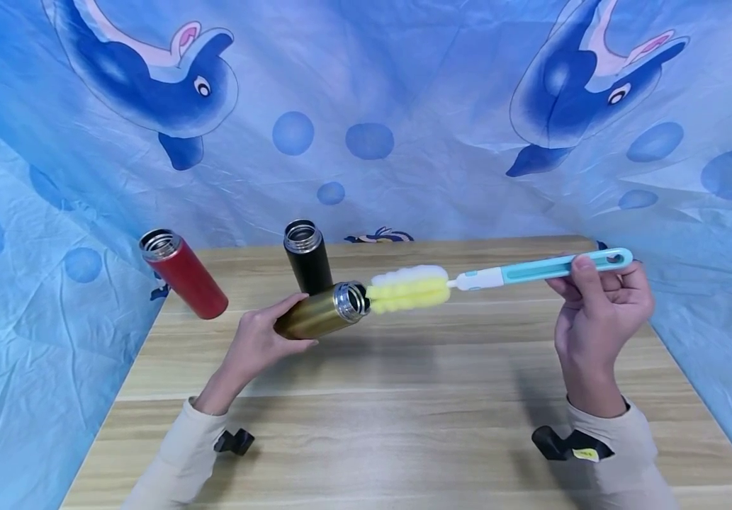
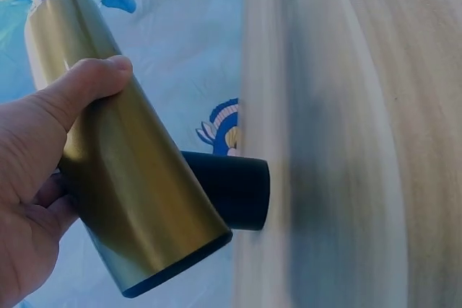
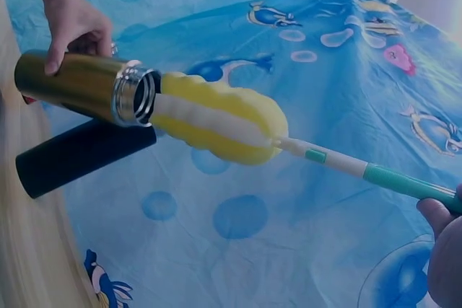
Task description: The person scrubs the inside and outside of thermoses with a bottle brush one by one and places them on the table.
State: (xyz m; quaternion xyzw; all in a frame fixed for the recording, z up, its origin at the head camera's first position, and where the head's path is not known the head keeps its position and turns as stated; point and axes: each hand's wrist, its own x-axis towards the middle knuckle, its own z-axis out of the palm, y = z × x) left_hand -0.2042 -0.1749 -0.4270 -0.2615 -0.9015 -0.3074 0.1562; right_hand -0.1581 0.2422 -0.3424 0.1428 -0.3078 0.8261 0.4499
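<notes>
My left hand [image 1: 263, 333] grips a gold thermos bottle [image 1: 316, 316] by its body, thumb along one side in the left wrist view. The bottle is tilted, its open steel mouth facing right. In my right hand [image 1: 604, 308], a bottle brush [image 1: 534, 270] is held by its turquoise handle, the thumb pressing on top. The brush's yellow and white sponge head [image 1: 409, 289] points left, with its tip right at the gold bottle's mouth; most of the sponge is outside. Whether the tip has entered is hard to tell.
A black thermos bottle [image 1: 310, 265] without a lid stands behind the gold one. Further left stands a red lidless bottle [image 1: 190, 280]. The wooden table [image 1: 404, 425] meets a blue dolphin-print cloth [image 1: 442, 177] at the back and sides.
</notes>
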